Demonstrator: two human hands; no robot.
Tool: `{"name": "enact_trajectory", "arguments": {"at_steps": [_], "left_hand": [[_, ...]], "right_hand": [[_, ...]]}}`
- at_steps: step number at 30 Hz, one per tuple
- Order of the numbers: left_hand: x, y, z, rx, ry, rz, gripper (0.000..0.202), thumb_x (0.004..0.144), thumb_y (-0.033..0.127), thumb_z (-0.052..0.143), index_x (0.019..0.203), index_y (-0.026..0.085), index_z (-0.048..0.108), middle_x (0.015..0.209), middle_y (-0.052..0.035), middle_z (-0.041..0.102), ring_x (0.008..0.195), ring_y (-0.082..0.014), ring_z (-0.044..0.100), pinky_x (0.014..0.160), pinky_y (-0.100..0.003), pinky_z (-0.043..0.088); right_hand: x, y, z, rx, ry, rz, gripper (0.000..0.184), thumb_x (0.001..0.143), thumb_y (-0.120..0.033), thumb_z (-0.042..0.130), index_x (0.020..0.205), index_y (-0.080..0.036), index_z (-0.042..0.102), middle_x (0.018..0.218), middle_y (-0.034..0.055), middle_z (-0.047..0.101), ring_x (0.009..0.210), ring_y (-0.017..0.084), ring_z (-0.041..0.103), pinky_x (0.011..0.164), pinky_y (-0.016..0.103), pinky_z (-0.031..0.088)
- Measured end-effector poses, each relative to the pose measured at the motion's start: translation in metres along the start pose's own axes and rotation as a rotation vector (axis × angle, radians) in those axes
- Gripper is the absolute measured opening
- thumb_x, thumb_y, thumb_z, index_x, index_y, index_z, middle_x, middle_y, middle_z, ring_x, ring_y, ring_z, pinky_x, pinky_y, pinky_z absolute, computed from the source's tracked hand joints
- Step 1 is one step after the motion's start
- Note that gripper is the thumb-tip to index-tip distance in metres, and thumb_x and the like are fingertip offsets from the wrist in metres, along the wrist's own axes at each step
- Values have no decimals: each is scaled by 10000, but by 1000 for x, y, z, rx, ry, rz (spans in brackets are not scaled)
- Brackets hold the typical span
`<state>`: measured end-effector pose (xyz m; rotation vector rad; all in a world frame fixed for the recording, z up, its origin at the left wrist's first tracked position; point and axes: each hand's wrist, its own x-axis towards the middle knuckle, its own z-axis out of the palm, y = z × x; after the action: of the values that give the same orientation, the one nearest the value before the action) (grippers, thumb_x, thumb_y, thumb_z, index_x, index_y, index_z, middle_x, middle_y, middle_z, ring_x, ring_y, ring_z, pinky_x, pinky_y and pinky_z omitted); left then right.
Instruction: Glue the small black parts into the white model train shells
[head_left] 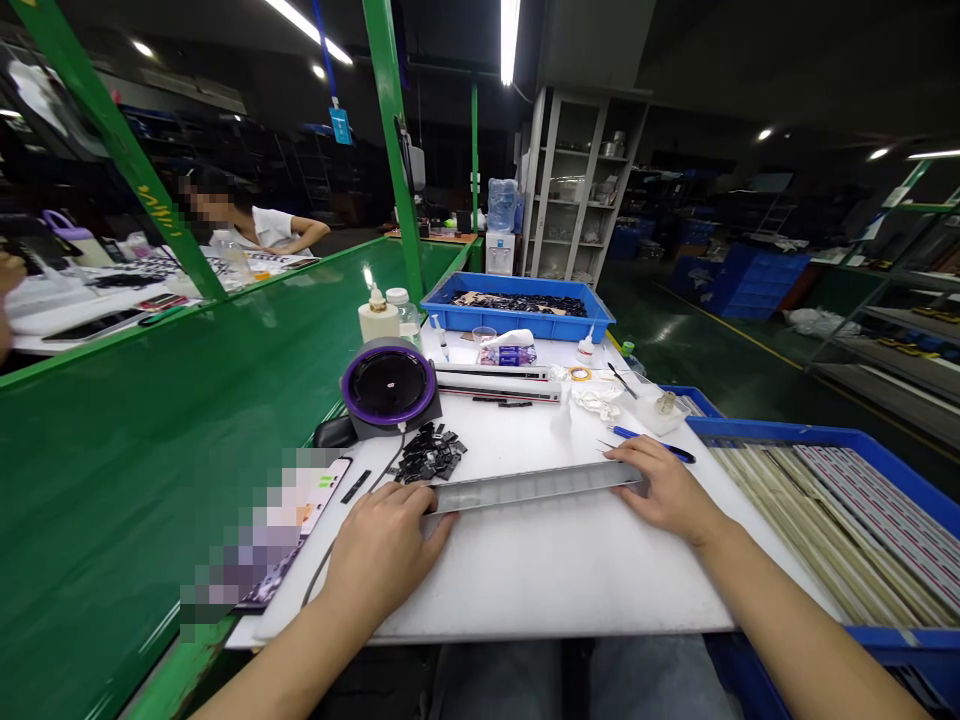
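A long translucent plastic strip lies across the white work board, each end held under the curled fingers of the left hand and right hand. A pile of black pieces sits just past the left hand, a blue-handled tool beside the right. Farther up stand a round purple-rimmed device and a blue tray. A green bench runs along the left, a blue crate along the right; white board extends below the strip to its near edge.

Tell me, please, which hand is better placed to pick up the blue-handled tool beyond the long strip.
The right hand seems better placed: the blue-handled tool lies just beyond it, while the left hand holds the strip's other end.
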<state>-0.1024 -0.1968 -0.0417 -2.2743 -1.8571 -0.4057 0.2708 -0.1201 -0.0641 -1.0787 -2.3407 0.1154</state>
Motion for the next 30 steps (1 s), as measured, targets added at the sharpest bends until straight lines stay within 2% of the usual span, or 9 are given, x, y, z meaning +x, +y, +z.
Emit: {"name": "enact_trajectory", "arguments": {"at_steps": [7, 9, 11, 13, 17, 20, 24, 26, 30], "left_hand": [[-2, 2, 3, 4, 7, -4, 231, 867, 392, 525, 767, 204, 614, 810, -61, 696, 830, -272, 623, 736, -405, 474], [-5, 4, 3, 16, 39, -7, 208, 854, 384, 553, 784, 198, 616, 957, -88, 712, 930, -297, 619, 777, -436, 480], [-8, 6, -1, 31, 98, 4, 194, 827, 381, 592, 791, 192, 613, 1184, -118, 660, 1068, -334, 577, 829, -474, 473], [-10, 10, -9, 13, 158, 50, 174, 815, 365, 608, 788, 193, 604, 1328, -115, 576, 1159, -345, 525, 873, -491, 462], [-9, 21, -26, -122, 210, 208, 103, 858, 300, 551, 854, 207, 595, 1272, -86, 613, 1162, -277, 528, 941, -454, 448], [4, 33, -27, -171, 141, 265, 167, 860, 301, 541, 989, 209, 593, 1270, -87, 611, 1190, -267, 521, 974, -441, 446], [34, 55, -13, -160, 9, 293, 440, 852, 344, 546, 1253, 169, 504, 1274, -110, 609, 1206, -280, 524, 1015, -454, 432], [47, 65, -7, -152, -57, 293, 484, 867, 350, 520, 1301, 142, 470, 1240, -125, 628, 1174, -280, 552, 1004, -455, 437], [60, 78, -2, -123, -157, 242, 443, 903, 335, 442, 1303, 148, 475, 1157, -127, 668, 1056, -279, 621, 911, -446, 478]], "right_hand": [[0, 4, 0, 6, 4, -10, 353, 824, -244, 646, 1177, -237, 634, 1110, 83, 600, 1032, 280, 561, 903, 432, 472], [-2, 7, 2, 11, 1, -15, 361, 826, -252, 646, 1187, -239, 630, 1122, 82, 595, 1044, 279, 556, 911, 430, 471], [-3, 10, 4, 16, -1, -19, 369, 829, -260, 646, 1197, -241, 623, 1136, 84, 587, 1064, 283, 545, 923, 436, 463], [-4, 11, 5, 20, 1, -14, 387, 826, -259, 646, 1211, -240, 613, 1147, 90, 580, 1083, 291, 531, 938, 450, 450], [-2, 6, 2, 45, -8, 9, 483, 783, -207, 660, 1259, -234, 583, 1145, 96, 580, 1105, 304, 506, 965, 476, 423], [0, 3, -5, 89, -8, 31, 581, 729, -149, 672, 1293, -223, 554, 1147, 96, 581, 1117, 301, 489, 987, 475, 405], [0, 4, -11, 151, 13, 53, 627, 686, -91, 659, 1292, -209, 551, 1147, 90, 584, 1120, 288, 478, 1001, 461, 394], [-1, 5, -12, 171, 25, 61, 619, 681, -85, 665, 1279, -206, 561, 1159, 87, 582, 1133, 283, 468, 1012, 452, 387], [-2, 8, -13, 200, 50, 78, 623, 666, -78, 678, 1268, -201, 571, 1163, 89, 572, 1138, 281, 460, 1025, 447, 379]]}}
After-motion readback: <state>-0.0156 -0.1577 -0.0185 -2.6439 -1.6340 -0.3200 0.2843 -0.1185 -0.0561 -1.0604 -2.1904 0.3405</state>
